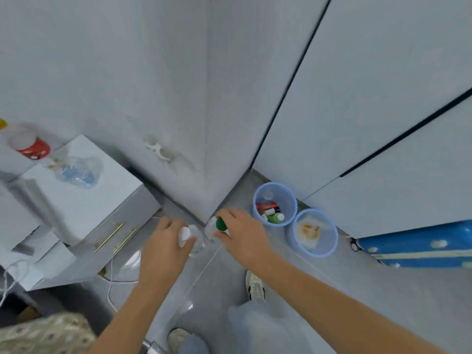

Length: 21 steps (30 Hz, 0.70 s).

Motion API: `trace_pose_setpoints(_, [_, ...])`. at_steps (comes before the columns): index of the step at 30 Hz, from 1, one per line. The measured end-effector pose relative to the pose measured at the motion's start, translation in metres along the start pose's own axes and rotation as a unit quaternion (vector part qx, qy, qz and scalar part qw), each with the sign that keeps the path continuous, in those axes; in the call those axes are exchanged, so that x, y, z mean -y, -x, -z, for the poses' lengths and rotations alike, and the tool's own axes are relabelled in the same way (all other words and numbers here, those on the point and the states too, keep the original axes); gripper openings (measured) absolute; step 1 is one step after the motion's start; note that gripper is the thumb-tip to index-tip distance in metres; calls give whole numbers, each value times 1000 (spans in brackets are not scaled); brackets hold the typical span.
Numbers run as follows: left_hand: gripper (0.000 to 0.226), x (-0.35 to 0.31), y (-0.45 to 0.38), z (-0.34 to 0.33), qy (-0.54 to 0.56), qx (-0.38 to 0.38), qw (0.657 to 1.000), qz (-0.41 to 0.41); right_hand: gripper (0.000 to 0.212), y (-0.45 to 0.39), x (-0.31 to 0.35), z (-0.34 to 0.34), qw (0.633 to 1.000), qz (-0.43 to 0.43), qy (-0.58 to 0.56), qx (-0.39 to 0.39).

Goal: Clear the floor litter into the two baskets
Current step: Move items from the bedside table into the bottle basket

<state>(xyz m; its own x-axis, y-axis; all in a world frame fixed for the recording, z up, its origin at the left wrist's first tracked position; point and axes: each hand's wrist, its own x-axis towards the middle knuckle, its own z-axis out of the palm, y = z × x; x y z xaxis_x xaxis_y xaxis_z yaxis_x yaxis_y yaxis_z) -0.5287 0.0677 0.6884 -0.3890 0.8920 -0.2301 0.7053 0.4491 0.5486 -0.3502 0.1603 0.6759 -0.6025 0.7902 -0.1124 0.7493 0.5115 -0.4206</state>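
With the left hand (pixel 163 241) holding a white-capped clear bottle (pixel 187 237) and the right hand (pixel 240 233) holding what seems a green-capped one (pixel 220 224), both must next be carried to the two blue baskets (pixel 291 200) just right.

Your two baskets (pixel 275 200) (pixel 313 233) are pale blue plastic mesh. The floor (pixel 319 277) is smooth grey tile with a slight sheen. The cabinet (pixel 84 200) looks matt white, its handles (pixel 109 237) brassy metal. The bottle (pixel 79 172) lying on top is clear, crinkled plastic.
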Motion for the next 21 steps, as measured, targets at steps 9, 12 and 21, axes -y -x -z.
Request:
trace_pose_setpoints(9, [24,-125,-92,-173,-43,59,994,-80,30,20,-235,-4,981,-190,12,-44])
trace_pose_setpoints(12, [26,-144,-132,-254,-41,61,994,-81,26,0,-312,-29,972,-232,-11,-34])
trace_pose_setpoints(21, [27,-147,-240,-446,-63,89,993,-46,19,-78,-475,-131,974,-223,20,17])
